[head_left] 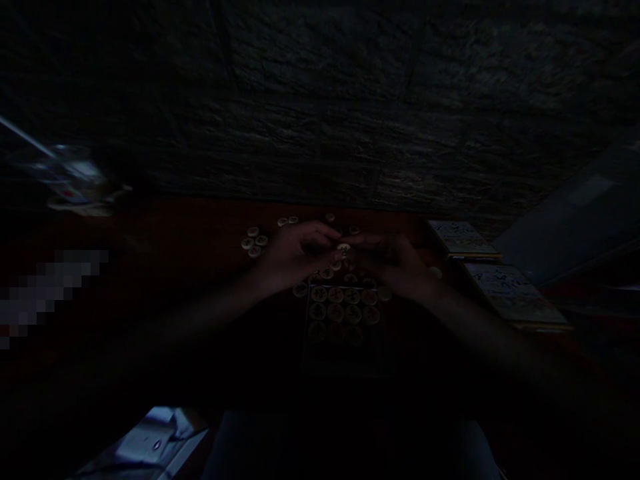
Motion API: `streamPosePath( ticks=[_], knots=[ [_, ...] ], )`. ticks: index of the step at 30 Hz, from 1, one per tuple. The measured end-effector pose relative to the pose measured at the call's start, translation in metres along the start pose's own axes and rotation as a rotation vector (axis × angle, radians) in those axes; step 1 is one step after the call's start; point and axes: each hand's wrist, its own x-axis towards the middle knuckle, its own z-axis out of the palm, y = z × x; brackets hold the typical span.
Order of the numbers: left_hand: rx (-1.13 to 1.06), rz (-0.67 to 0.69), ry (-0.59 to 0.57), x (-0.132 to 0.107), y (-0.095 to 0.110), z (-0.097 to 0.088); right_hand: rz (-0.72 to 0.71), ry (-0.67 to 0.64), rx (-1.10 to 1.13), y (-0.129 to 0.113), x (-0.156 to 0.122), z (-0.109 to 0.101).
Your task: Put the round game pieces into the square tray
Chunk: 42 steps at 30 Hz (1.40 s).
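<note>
At centre the left hand has its grip pinched on a probably light, slick disc, best held by the rim; I cannot tell the grip of the right hand.

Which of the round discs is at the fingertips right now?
The pale disc where the left hand and right hand meet; the others lie in rows in the box or loose on the table.

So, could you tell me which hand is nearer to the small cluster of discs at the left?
Left. The left hand lies just right of the cluster; the right hand is farther right, beyond it.
</note>
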Motion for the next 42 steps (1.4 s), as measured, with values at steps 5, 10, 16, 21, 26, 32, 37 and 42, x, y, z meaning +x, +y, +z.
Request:
streamPosePath(
  ticks=[5, 10, 16, 21, 26, 32, 37, 42],
  knots=[
    [-0.03, -0.002, 0.015, 0.0, -0.001, 0.002, 0.005, 0.036, 0.047, -0.001, 0.001, 0.0],
    [0.011, 0.054, 0.014, -0.007, 0.003, 0.006, 0.014, 0.099, 0.003, -0.001, -0.002, 0.004],
    [0.039, 0.061, -0.016, -0.012, 0.009, 0.01, 0.066, 0.13, 0.084, -0.005, -0.005, 0.01],
    [-0.018, 0.045, 0.028, -0.011, 0.009, 0.009, 0.111, 0.121, 0.156, -0.009, -0.004, 0.009],
    [-0.147, 0.012, 0.059, -0.008, 0.009, 0.007, 0.081, 0.114, 0.204, -0.008, -0.004, 0.005],
    [-0.153, 0.02, 0.091, -0.008, 0.009, 0.008, 0.004, 0.129, 0.154, -0.008, -0.004, 0.005],
    [-0.082, 0.028, 0.089, -0.013, 0.011, 0.011, -0.018, 0.164, 0.076, -0.008, -0.004, 0.009],
    [-0.031, 0.062, 0.08, -0.014, 0.013, 0.013, -0.016, 0.184, 0.022, -0.01, -0.005, 0.013]
  ],
)
